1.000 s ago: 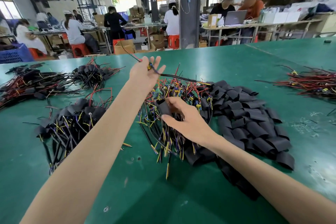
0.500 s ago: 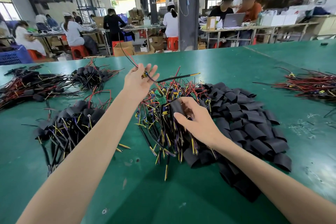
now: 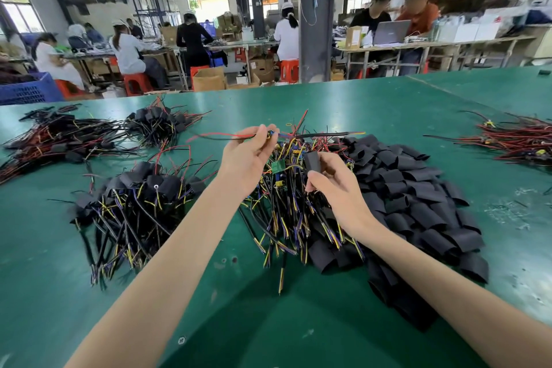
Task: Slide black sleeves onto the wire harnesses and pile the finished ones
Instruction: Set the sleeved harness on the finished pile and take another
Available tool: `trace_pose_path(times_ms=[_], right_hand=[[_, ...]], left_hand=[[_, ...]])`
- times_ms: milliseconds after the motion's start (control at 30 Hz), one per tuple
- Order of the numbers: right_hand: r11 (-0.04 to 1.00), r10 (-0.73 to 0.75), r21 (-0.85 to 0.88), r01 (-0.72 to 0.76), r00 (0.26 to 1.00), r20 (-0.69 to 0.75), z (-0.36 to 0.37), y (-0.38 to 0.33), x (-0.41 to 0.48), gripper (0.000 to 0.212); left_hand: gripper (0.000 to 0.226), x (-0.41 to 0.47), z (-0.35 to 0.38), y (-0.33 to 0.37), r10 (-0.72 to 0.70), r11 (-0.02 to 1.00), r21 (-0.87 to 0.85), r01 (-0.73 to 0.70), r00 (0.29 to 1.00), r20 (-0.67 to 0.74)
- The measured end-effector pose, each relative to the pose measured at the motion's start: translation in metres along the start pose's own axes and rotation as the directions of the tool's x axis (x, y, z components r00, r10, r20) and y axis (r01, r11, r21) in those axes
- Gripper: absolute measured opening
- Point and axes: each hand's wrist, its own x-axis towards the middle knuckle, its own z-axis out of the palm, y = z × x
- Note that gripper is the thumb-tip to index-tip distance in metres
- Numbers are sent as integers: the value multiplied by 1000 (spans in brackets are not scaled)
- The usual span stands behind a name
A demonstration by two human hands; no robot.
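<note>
My left hand (image 3: pixel 249 155) pinches one wire harness (image 3: pixel 313 135) at its middle and holds it level above the table; red and black leads stick out to the left, a black cable to the right. My right hand (image 3: pixel 331 185) grips a single black sleeve (image 3: pixel 312 161) upright, just below and right of the harness. Under both hands lies a heap of unsleeved harnesses (image 3: pixel 286 206) with yellow and blue wire ends. A big pile of loose black sleeves (image 3: pixel 412 200) spreads to the right. Sleeved harnesses (image 3: pixel 140 203) are piled at the left.
The green table (image 3: pixel 268 308) carries more sleeved bundles at the far left (image 3: pixel 68 137) and a heap of red-wired harnesses (image 3: pixel 516 140) at the far right. Behind the table's far edge, people sit at benches, and a dark pillar (image 3: pixel 316 15) stands there.
My left hand has drawn the harness nearer and turned it level. My right hand has lifted the sleeve up from the heap toward the harness.
</note>
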Motion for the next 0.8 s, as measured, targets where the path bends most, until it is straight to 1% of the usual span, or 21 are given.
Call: trace_pose_path(times_ms=[100,133,167,233,300,367,433,500,633,700,800], right_hand=[[1000,-3,-3,3,1000,19,1,0,-1,28],[1000,-6,-9,6,1000,28,2,0,-2,26],[1000,-10,-18,11,999,41,3,0,-3,25],[999,-14,-38,17,997,74,3,0,-5,23],[998,-9,-56,14,996,90,3,1,-8,24],[997,-2,-71,9,996,86,2,1,-9,24],[997,4,-81,2,997,82,2,1,-9,25],[995,6,-97,3,996,86,3,2,-8,27],[995,5,-96,4,995,95,1,4,-6,24],[997,6,-77,1,995,97,-2,5,-5,21],[1000,1,0,-1,997,79,-5,8,-4,19]], left_hand=[[27,0,-4,-7,58,998,3,-59,998,9],[27,2,-6,-10,110,993,46,-110,994,-6],[27,3,-7,-12,186,975,129,-182,982,-21],[27,9,-9,-11,354,882,344,-322,935,-34],[29,16,-11,-7,478,758,509,-408,878,-8],[30,22,-12,-2,540,661,604,-444,841,27],[27,28,-11,1,560,626,640,-447,828,30],[26,34,-8,3,558,635,645,-425,830,-4],[28,39,-7,-3,540,707,595,-382,835,-106],[24,38,-10,-5,499,759,545,-357,856,-133],[16,32,-12,-4,396,858,405,-316,909,-128]])
